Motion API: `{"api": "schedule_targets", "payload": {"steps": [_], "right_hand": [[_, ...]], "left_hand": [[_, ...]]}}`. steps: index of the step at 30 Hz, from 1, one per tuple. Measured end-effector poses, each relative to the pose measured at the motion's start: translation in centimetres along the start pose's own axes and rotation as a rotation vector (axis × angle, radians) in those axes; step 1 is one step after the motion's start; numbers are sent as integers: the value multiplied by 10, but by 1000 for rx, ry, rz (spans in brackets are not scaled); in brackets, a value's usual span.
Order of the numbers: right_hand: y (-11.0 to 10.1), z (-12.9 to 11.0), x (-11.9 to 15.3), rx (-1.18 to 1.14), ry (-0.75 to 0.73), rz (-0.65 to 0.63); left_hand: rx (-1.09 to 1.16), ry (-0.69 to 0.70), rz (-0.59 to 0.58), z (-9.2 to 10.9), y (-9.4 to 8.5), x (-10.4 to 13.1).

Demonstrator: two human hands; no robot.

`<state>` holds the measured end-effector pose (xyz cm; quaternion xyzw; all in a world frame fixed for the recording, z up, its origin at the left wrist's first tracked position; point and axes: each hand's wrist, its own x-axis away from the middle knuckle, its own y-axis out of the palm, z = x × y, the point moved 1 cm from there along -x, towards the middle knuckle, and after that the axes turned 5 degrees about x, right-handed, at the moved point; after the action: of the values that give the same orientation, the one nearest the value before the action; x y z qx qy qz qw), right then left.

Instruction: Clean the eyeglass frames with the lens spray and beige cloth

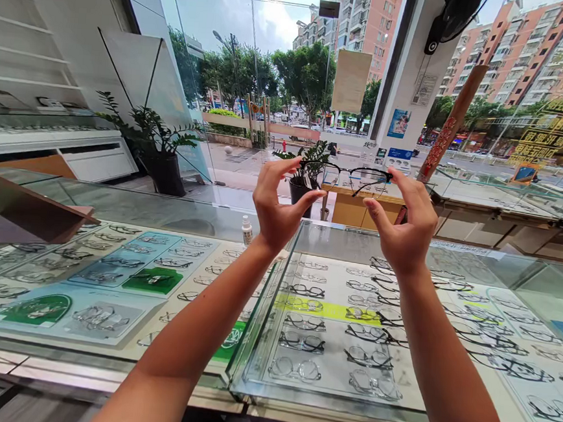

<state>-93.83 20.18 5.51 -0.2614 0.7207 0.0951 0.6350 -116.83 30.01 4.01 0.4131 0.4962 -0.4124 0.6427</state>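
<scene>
Both arms stretch forward over the glass counter, raising a pair of eyeglasses (345,172) with dark upper rims toward the window. My left hand (279,201) grips the left end of the frame with its fingertips, the thumb held apart below. At the opposite end, my right hand (405,217) has its index finger at the frame's corner, its thumb lower and free of the lenses. One dark temple arm hangs folded behind the right lens. Beneath my forearms, rows of eyeglasses (302,341) lie inside the display case.
A small white bottle (247,230) stands on the glass counter (203,214) left of my left hand. A brown tilted board (23,200) rests at far left. Beyond the counter are a potted plant (161,156), a glass door and a wooden cabinet (350,210).
</scene>
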Motion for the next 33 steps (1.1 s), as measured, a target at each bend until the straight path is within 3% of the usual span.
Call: {"api": "schedule_targets", "payload": {"steps": [7, 13, 18, 21, 25, 33], "right_hand": [[-1, -10, 4, 52, 48, 21], [4, -12, 7, -5, 37, 22], [9, -9, 5, -193, 81, -10], [12, -5, 3, -373, 205, -41], [15, 2, 4, -565, 371, 20], [15, 9, 4, -580, 427, 46]], "left_hand": [[189, -129, -138, -11, 10, 2], [229, -198, -105, -2, 15, 9], [164, -116, 5, 7, 13, 10], [100, -54, 44, 11, 9, 10], [64, 21, 40, 16, 7, 10], [109, 33, 23, 14, 7, 9]]}}
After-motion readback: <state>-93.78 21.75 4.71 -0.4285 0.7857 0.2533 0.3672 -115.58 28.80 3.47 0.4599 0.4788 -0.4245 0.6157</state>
